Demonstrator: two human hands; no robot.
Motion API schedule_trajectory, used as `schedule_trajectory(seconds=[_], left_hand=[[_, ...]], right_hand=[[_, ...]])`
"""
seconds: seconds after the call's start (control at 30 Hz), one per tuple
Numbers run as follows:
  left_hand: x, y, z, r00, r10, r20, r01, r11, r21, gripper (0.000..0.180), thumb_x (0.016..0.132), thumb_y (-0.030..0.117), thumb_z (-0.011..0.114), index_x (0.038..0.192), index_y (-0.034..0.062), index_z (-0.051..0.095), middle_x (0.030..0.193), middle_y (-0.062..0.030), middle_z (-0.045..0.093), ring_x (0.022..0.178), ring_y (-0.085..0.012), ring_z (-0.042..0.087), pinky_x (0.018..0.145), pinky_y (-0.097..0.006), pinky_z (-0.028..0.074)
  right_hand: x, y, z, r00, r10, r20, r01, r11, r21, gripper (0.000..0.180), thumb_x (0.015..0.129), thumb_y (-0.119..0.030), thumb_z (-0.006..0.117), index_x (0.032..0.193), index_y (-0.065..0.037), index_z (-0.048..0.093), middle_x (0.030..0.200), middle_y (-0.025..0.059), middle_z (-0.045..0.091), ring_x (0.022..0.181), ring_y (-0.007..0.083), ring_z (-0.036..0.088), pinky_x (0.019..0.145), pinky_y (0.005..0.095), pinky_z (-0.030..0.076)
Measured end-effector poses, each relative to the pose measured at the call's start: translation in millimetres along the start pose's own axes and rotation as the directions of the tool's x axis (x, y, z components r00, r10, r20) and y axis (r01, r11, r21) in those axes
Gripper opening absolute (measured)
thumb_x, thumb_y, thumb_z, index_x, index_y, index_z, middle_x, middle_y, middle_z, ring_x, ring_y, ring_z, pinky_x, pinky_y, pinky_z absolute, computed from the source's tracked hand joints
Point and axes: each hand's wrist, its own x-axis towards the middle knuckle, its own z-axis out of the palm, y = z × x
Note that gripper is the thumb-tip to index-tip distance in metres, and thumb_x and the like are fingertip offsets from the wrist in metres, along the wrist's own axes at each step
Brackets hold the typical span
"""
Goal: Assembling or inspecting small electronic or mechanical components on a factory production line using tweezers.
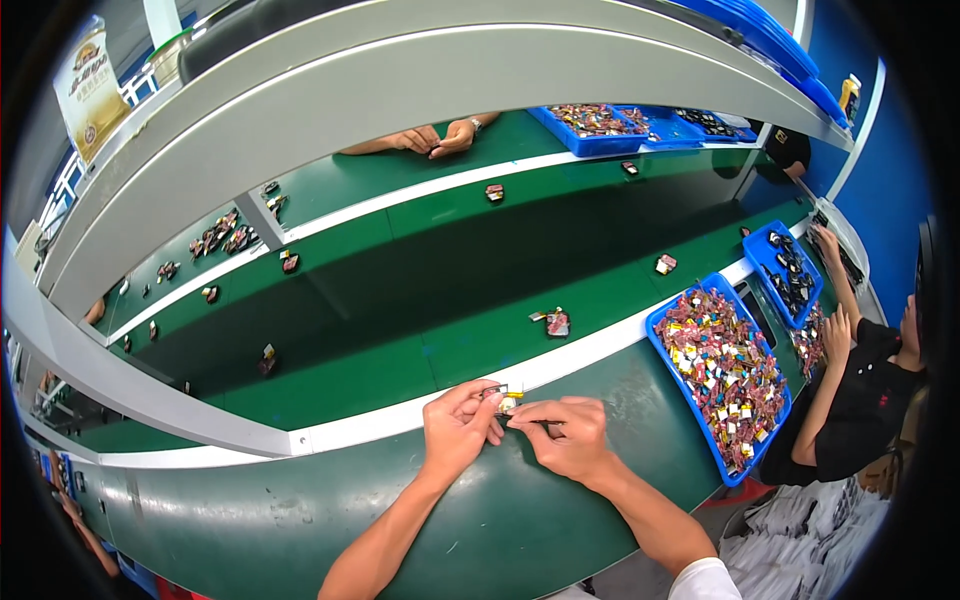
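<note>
Close together over the near edge of the belt, my hands work on one small electronic part (511,403) with a pale body and a yellow strip. My left hand (456,430) is closed, pinching it between thumb and fingers. The fingertips of my right hand (572,436) are also closed, gripping a thin dark piece at the same part; whether this is a tool or a bit of the part I cannot tell. Fingers cover most of what is held. A similar pink and white part (557,323) lies on the green belt (390,350) just beyond.
To my right on the green bench (300,520) stands a blue tray (716,462) heaped with small parts; another blue tray (802,318) holds black pieces. A grey shelf frame (400,70) arches overhead. Across the belt are another person's hands (437,139); a co-worker (860,400) sits at right.
</note>
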Motion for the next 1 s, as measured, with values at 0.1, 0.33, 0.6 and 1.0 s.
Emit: schedule_trajectory(seconds=[0.1, 0.33, 0.6, 1.0], left_hand=[[3, 1, 0, 1.000, -0.007, -0.006, 0.007, 0.999, 0.037, 0.018, 0.095, 0.002, 0.065, 0.109, -0.0082, 0.066, 0.072, -0.0107, 0.068, 0.054, -0.0129, 0.064, 0.047, -0.025, 0.052], [59, 19, -42, 0.953, 0.148, -0.265, -0.070, 0.956, 0.285, 0.017, 0.093, 0.000, 0.060, 0.104, -0.0119, 0.065, 0.076, -0.0156, 0.069, 0.054, -0.0179, 0.067, 0.045, -0.028, 0.054], [110, 40, -128, 0.913, 0.183, -0.365, 0.061, 0.823, 0.564, 0.015, 0.090, 0.002, 0.063, 0.095, -0.0118, 0.066, 0.077, -0.0166, 0.072, 0.047, -0.0157, 0.063, 0.038, -0.027, 0.049], [77, 11, -20, 0.984, 0.142, -0.105, -0.035, 0.739, 0.672, 0.018, 0.088, 0.015, 0.072, 0.086, -0.0027, 0.075, 0.068, -0.0062, 0.070, 0.051, -0.0091, 0.060, 0.050, -0.028, 0.048]], right_hand=[[-1, 2, 2, 1.000, -0.024, -0.011, 0.024, 1.000, 0.017, 0.013, 0.072, 0.002, 0.078, 0.079, -0.008, 0.072, 0.079, 0.0026, 0.076, 0.055, 0.0164, 0.068, 0.050, 0.0269, 0.048], [3, 4, -5, 0.989, 0.003, -0.145, 0.010, 0.996, 0.089, 0.014, 0.073, 0.001, 0.080, 0.083, -0.006, 0.073, 0.080, 0.0035, 0.076, 0.049, 0.0153, 0.062, 0.048, 0.0255, 0.046], [4, 7, -8, 0.974, 0.036, -0.222, -0.034, 0.999, 0.010, 0.014, 0.074, -0.005, 0.082, 0.084, -0.009, 0.074, 0.067, 0.0027, 0.069, 0.041, 0.0134, 0.050, 0.046, 0.0262, 0.043], [7, 29, -11, 0.857, 0.197, -0.476, -0.161, 0.980, 0.117, 0.013, 0.075, 0.002, 0.081, 0.069, 0.001, 0.070, 0.083, 0.0071, 0.074, 0.048, 0.0033, 0.047, 0.045, 0.0232, 0.035]])
